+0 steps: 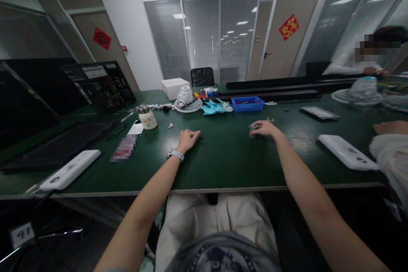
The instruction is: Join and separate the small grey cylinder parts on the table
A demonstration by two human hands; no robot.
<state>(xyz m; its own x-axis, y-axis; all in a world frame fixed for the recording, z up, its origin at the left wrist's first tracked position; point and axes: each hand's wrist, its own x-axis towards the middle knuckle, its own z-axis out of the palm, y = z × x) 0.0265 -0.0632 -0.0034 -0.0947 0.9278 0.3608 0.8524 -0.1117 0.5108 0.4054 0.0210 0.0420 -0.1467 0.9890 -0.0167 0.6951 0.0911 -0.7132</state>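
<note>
Both my arms reach out over a dark green table (223,161). My left hand (188,139), with a watch on the wrist, rests palm down on the tabletop with fingers curled together; nothing shows in it. My right hand (264,128) lies further right with fingers bent around a small round dark part (255,126) on the table. A second small round part (270,119) lies just behind that hand. Beyond the hands stand a small white fan on its grille (188,101), light blue fan blades (216,107) and a blue tray (247,103).
A white jar with a metal lid (147,118) stands at the left. White oblong devices lie at the front left (70,170) and right (347,152). Black panels (63,93) lean at the left. Another person's hand (390,127) rests at the right edge; a person sits at the far right.
</note>
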